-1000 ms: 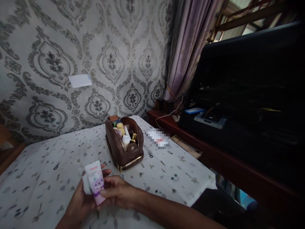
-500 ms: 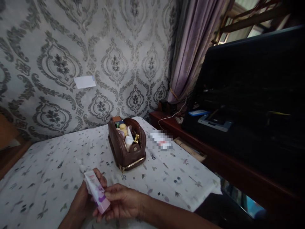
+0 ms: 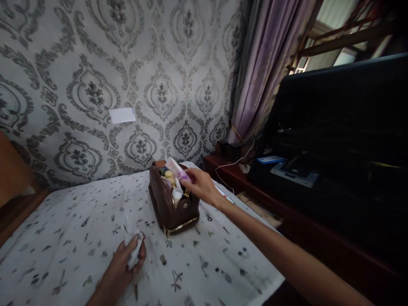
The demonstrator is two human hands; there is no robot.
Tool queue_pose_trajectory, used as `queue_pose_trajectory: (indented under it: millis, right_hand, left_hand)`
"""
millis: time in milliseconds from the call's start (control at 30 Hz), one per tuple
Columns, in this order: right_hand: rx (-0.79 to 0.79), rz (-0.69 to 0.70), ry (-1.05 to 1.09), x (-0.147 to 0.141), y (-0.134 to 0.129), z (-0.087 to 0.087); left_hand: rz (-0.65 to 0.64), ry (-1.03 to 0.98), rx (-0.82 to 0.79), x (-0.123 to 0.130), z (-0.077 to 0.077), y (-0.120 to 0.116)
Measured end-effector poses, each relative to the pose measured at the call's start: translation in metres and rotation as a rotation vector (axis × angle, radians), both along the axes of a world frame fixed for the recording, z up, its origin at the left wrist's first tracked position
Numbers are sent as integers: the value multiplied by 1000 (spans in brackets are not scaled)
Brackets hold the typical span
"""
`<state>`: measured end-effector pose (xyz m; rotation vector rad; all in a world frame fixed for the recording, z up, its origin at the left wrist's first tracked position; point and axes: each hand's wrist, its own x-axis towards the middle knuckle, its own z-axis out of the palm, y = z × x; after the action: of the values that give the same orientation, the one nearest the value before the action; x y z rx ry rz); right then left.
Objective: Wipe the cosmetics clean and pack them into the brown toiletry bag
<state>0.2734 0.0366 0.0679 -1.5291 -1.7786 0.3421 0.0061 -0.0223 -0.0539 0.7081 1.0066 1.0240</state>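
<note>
Near left, the left hand point(image 3: 121, 261) is curling its fingers around a crumpled white tissue point(image 3: 135, 254). Farther off and to the right, the brown zippered toiletry bag point(image 3: 158, 205) is standing open, and the white-and-purple squeeze tube point(image 3: 177, 170), shared between both hands a second ago, is now slanting over that opening, so work is apparently shifting from handling tube to bag; cannot tell whether it is touching the contents. Right hand point(image 3: 204, 185) is pinching the tube's right end, fingers narrow, label lettering showing too blurred to read.
</note>
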Motion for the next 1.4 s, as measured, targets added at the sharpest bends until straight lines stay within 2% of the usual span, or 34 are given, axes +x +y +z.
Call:
queue_pose_trajectory:
  millis: [33, 67, 100, 300, 567, 867, 1100, 1400]
  right_hand:
    - [-1, -129, -253, 7, 9, 9]
    - [-14, -194, -435, 12, 16, 16]
    - [-26, -223, -519, 14, 22, 21]
    - [-83, -209, -692, 0, 41, 26]
    - [-132, -164, -762, -19, 60, 25]
    - [-277, -174, -697, -3, 77, 35]
    - [-164, -226, -731, 0, 70, 33]
    - [-154, -150, -820, -10, 70, 19]
  left_hand:
    - [8, 5, -17, 0, 3, -1]
    - [12, 11, -29, 1, 5, -1]
    - [12, 19, -35, 0, 6, -1]
    - [7, 25, -64, -1, 5, -2]
    - [-18, 15, -18, 0, 7, -1]
    - [-11, -13, -34, -2, -2, 2]
    - [6, 33, -107, -1, 6, 2]
    - [-24, 38, -85, -8, -11, 6]
